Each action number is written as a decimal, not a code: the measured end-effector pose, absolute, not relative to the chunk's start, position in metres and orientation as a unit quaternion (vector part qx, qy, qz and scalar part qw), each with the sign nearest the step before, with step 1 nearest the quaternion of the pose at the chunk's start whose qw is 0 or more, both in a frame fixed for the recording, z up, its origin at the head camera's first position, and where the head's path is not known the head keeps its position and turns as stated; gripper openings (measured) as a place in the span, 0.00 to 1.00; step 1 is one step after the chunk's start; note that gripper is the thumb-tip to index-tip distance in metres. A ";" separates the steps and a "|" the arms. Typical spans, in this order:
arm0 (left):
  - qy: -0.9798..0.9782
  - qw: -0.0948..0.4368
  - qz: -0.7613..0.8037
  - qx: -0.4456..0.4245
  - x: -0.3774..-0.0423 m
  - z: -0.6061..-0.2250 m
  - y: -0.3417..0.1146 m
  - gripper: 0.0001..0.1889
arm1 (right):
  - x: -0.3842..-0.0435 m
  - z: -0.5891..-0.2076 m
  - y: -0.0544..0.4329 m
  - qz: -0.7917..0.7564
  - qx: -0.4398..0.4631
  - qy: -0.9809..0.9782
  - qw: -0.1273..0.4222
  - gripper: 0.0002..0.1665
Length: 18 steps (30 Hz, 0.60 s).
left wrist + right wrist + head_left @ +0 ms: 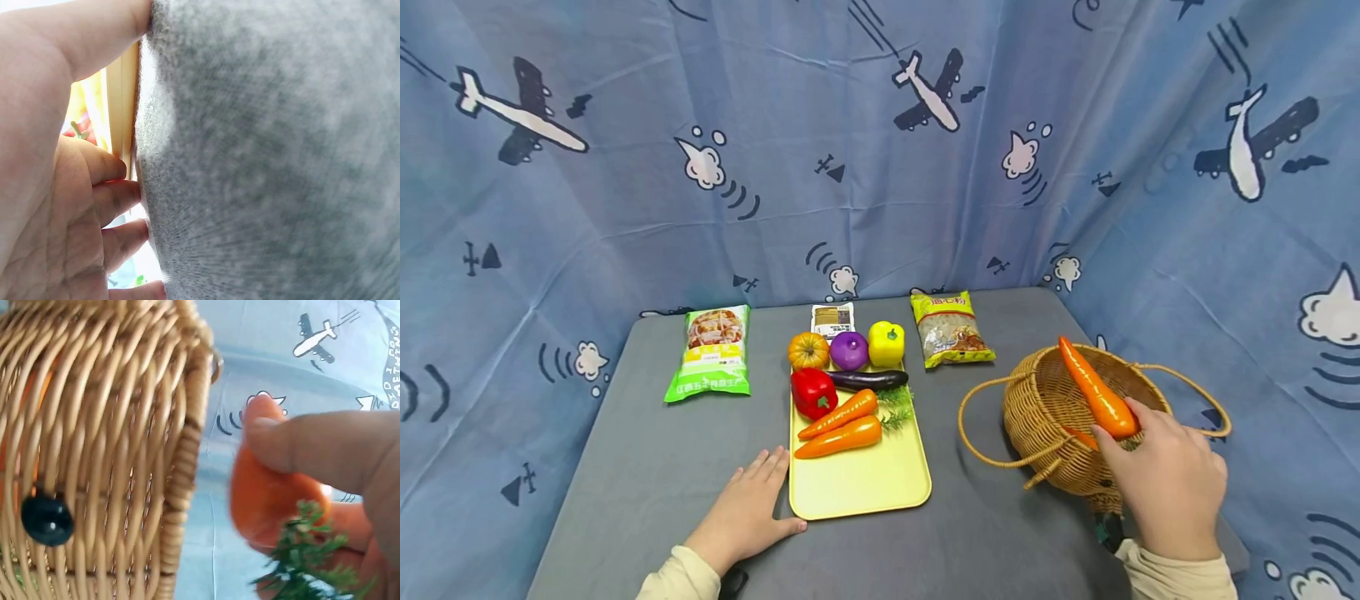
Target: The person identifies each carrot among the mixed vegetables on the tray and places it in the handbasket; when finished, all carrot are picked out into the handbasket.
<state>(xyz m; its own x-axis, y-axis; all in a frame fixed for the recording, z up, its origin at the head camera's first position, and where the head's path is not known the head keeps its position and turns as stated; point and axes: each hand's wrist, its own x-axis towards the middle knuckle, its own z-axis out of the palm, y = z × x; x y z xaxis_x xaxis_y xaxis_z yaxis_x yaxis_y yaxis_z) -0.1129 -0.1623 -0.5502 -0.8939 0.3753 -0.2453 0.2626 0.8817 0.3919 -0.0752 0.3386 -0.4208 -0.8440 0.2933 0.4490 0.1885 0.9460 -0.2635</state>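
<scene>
My right hand (1172, 479) pinches a carrot (1096, 390) by its thick end, above the mouth of a wicker basket (1037, 417). In the right wrist view the carrot (269, 494) shows its green top, beside the basket wall (112, 437). Another orange piece shows inside the basket. My left hand (748, 512) rests on the table with straight fingers, touching the left edge of a yellow tray (865, 492). On the tray lie two carrots (842, 437), a red pepper (813, 393) and an eggplant (868, 380).
Behind the eggplant sit a pumpkin (808, 350), a purple onion (849, 351) and a yellow pepper (886, 344). A green food bag (709, 354), a small white packet (832, 320) and a yellow bag (952, 329) lie farther back. Basket handles (973, 442) stick out sideways. A blue curtain (850, 150) surrounds the table.
</scene>
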 end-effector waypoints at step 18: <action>0.956 0.165 0.179 0.163 -0.115 -0.551 -0.162 0.60 | -0.103 -0.431 0.355 0.135 -0.112 -0.974 0.146 0.24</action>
<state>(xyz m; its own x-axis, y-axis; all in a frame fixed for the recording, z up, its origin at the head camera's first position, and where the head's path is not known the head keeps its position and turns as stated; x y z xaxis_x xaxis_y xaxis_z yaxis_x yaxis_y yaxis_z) -0.1154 -0.1616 -0.5506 -0.8927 0.3699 -0.2574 0.2516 0.8829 0.3964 -0.1035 0.3549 -0.4315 -0.9324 0.2571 0.2541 0.1784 0.9387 -0.2950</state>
